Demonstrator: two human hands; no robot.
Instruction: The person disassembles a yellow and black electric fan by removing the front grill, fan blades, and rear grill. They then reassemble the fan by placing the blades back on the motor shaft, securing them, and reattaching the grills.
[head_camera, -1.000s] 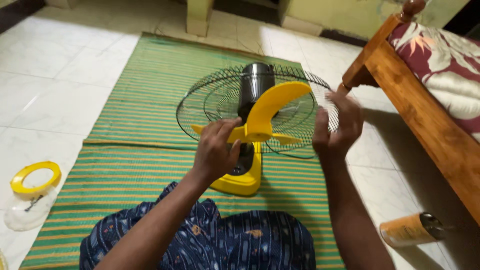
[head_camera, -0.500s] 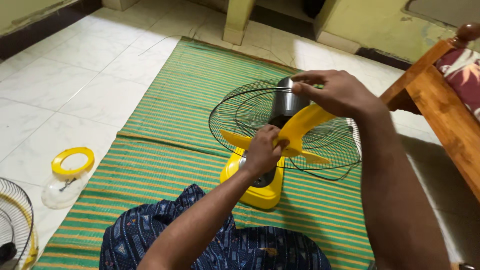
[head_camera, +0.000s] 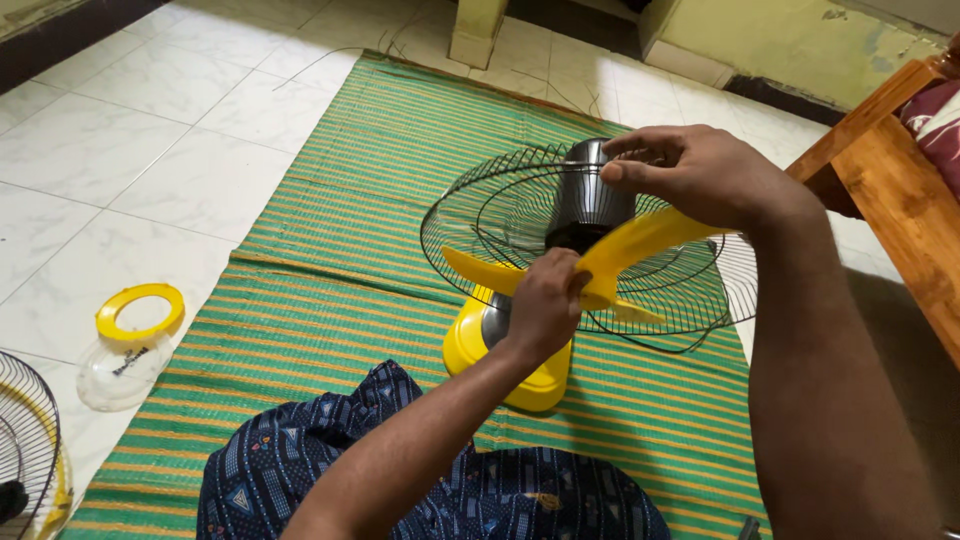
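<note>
Cloth, dark blue with a small print (head_camera: 440, 490), covers the person's lap at the bottom of the head view, and both bare arms reach forward from it over a green striped mat (head_camera: 330, 300). The left hand (head_camera: 545, 305) is closed around the hub of a yellow fan blade (head_camera: 625, 250), fingers wrapped tight at the centre where the blade meets the motor shaft. Just below that hand sits the fan's yellow base (head_camera: 500, 365), resting on the mat. The right hand (head_camera: 695, 175) is higher and further out, fingers curled together over the top of the dark motor housing (head_camera: 590, 195), steadying it from above. Behind blade and motor stands the black wire rear guard (head_camera: 480, 215), fixed around the motor.

Judging by how things lie, the blade is seated on or right at the shaft but the fan is far from whole: no front guard covers the blade. A loose wire grille (head_camera: 30, 440) lies at the left edge on the white tiled floor (head_camera: 130, 130), well apart from the fan, and a yellow ring (head_camera: 140, 310) with a clear plastic cover (head_camera: 115, 370) lies near it. At far right a wooden bed frame (head_camera: 890, 180) borders the mat
</note>
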